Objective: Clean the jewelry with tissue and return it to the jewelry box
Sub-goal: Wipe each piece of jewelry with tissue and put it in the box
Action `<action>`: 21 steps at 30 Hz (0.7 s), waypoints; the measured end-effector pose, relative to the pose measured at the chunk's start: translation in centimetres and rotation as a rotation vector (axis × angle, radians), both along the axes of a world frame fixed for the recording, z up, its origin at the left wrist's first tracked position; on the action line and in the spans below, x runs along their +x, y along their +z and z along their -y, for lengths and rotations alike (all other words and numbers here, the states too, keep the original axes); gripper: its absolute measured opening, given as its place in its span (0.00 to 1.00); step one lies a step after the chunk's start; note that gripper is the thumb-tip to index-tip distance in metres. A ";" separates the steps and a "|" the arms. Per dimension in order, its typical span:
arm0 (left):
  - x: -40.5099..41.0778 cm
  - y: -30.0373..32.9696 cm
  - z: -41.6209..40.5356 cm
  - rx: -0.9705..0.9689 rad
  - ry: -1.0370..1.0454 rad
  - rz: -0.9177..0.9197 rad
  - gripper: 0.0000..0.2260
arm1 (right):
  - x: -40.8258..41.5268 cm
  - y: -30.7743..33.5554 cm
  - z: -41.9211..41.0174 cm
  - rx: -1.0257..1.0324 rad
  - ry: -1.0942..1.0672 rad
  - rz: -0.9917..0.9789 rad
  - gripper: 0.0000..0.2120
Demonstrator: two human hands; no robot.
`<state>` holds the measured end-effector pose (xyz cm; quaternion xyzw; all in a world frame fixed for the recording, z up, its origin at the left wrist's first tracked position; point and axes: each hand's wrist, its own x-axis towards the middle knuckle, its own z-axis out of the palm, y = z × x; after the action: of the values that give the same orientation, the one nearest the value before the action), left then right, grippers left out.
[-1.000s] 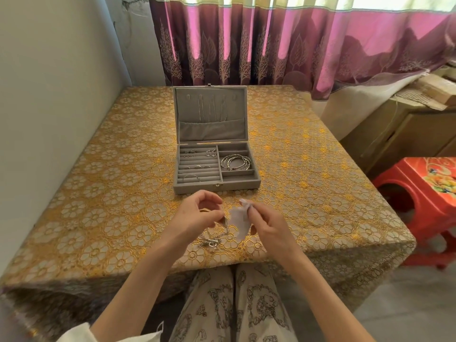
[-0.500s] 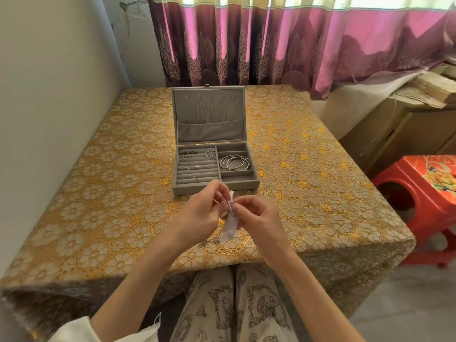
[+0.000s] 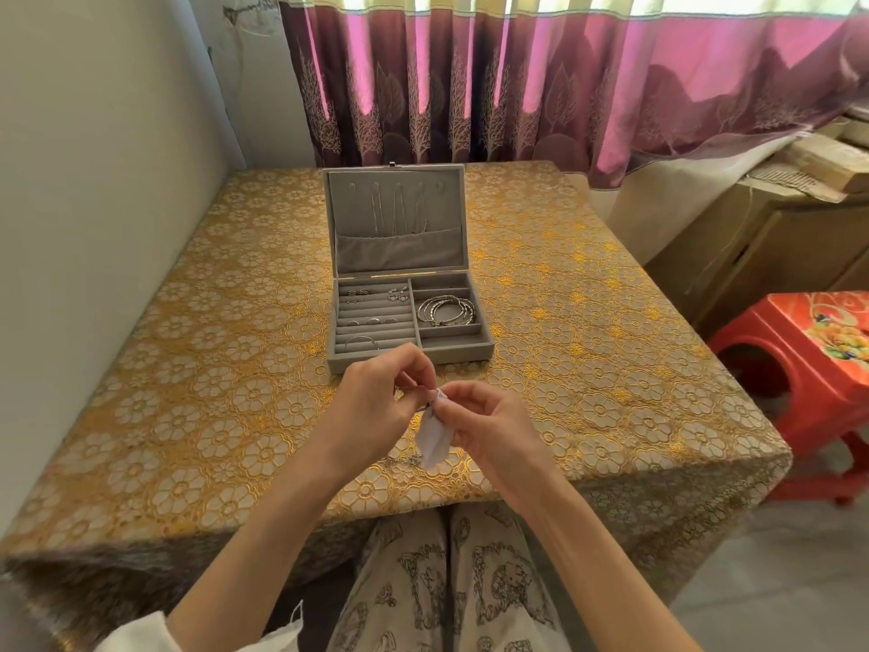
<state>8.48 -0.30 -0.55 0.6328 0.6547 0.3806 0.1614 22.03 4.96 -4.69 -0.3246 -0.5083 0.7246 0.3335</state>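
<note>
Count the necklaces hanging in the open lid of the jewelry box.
3 necklaces, side by side on the middle hooks of the jewelry box lid, their lower ends tucked into the lid pocket. Chains are thin, so another may be hidden.

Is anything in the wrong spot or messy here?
One thing: a small silver jewelry piece lies loose on the tablecloth below the hands, outside the open jewelry box. The bangles and rings sit neatly in their compartments.
</note>
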 end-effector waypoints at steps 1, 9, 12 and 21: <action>0.0 0.0 0.0 0.006 -0.002 -0.013 0.08 | -0.1 0.0 0.0 0.030 0.005 0.027 0.06; -0.1 0.0 0.4 0.084 0.035 0.035 0.08 | -0.2 1.1 0.2 0.531 0.083 0.350 0.05; -0.2 0.0 0.7 0.095 0.072 0.147 0.10 | -0.1 0.9 0.0 0.616 0.102 0.404 0.05; -4.1 0.8 1.1 0.158 0.469 0.849 0.12 | 2.1 -0.3 0.2 0.486 0.258 0.437 0.09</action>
<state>4.35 -1.36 0.26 0.2677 0.6250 0.6796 0.2754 24.17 4.76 -4.97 -0.3165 -0.7620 0.5320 0.1900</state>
